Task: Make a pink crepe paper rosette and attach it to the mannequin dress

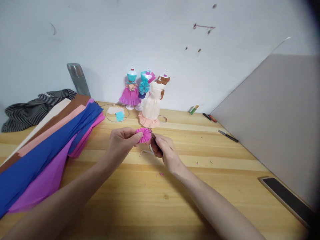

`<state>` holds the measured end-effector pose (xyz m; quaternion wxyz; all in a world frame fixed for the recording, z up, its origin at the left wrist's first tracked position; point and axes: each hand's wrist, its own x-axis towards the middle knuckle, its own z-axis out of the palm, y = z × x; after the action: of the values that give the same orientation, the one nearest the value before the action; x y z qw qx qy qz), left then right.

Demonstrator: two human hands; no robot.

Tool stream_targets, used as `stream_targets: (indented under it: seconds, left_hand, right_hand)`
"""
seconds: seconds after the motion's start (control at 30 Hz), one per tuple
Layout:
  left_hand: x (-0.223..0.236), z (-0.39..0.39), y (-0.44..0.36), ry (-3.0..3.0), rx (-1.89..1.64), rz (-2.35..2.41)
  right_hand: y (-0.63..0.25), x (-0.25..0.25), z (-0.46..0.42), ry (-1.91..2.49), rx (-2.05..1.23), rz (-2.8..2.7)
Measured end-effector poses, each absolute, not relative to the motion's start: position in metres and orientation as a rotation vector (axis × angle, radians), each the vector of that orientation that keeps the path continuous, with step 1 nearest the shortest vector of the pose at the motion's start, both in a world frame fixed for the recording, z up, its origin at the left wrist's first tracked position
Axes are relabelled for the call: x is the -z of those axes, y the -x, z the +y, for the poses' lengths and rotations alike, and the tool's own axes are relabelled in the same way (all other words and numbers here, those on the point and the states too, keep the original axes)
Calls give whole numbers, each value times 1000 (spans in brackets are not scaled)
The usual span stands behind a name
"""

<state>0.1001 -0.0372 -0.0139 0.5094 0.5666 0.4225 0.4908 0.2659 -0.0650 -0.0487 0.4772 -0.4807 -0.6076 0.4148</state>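
A round pink pleated paper rosette [143,134] is pinched in my left hand [124,137], the thumb lying over its face. My right hand [168,150] is closed around a dark-handled pair of small scissors [156,144], whose metal tip touches or nearly touches the rosette's right edge. Part of the handles is hidden by my fingers. Below the hands, a thin white strip [147,152] lies by my right fingers. Just beyond stands a miniature dress form in a cream paper dress [151,103] with a peach ruffled hem.
More small dress forms [131,91] stand against the wall. Colored crepe paper sheets [57,150] and a striped cloth [32,108] lie at left, near a metal flask [79,78]. On the right are a craft knife [228,136] and a phone [285,198]. Pink scraps [161,174] dot the table.
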Motion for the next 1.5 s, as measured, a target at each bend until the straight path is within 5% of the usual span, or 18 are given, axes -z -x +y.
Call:
stream_targets:
  seconds: [1.5]
  left_hand:
    - [6, -35, -96, -1433, -1068, 1003]
  right_hand:
    - [-272, 35, -63, 1115, -1018, -1568]
